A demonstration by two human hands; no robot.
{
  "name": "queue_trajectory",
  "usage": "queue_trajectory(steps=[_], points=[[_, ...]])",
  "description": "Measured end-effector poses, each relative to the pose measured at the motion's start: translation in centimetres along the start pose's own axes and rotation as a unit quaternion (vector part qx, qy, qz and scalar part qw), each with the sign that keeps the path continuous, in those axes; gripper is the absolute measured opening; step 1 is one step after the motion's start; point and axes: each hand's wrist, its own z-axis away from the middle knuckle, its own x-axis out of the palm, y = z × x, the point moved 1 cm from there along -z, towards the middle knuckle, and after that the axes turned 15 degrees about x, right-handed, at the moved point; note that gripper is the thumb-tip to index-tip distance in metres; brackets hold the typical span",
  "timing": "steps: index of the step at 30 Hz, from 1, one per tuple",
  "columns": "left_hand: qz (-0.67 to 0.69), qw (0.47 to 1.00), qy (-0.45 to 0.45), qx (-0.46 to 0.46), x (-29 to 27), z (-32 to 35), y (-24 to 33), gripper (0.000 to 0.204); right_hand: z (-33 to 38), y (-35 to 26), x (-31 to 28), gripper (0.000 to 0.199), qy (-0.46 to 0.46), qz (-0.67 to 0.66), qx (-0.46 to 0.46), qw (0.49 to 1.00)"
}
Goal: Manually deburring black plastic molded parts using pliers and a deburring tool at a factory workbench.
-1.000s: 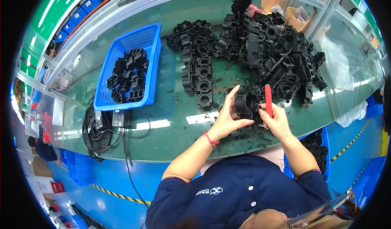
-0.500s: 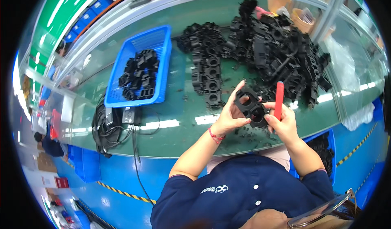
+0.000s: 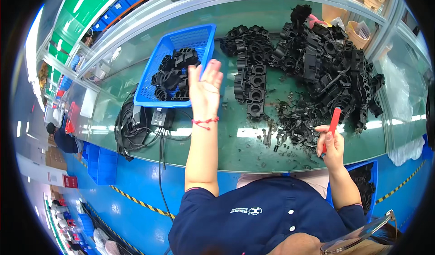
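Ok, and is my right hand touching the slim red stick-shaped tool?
Touching: the head view shows your right hand closed around the lower part of the slim red stick-shaped tool, whose upper end sticks out past it.

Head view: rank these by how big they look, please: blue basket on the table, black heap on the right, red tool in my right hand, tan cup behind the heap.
1. Black heap
2. Blue basket
3. Red tool and tan cup, unranked: the tool looks longer, the cup wider.
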Motion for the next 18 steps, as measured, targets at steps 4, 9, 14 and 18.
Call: queue_trajectory(steps=[4,9,14,18], points=[[-0.473,0.849,-0.227,0.06,-0.2,2.7,-4.4,0.053,0.1,0.0,-0.3,0.036,0.004,0.039,0.01,0.999],[-0.72,0.658,-0.198,0.099,-3.5,0.2,-7.0,0.064,-1.2,0.1,1.1,0.024,-0.012,0.007,0.025,1.0],[-0.776,0.586,-0.231,0.022,-4.0,-1.8,-9.8,0.079,-2.9,0.0,2.6,0.02,-0.049,0.008,0.079,0.996],[-0.547,0.806,-0.166,-0.153,-5.4,-2.6,-8.2,0.051,-3.9,-0.4,2.5,0.027,-0.094,-0.047,0.11,0.988]])
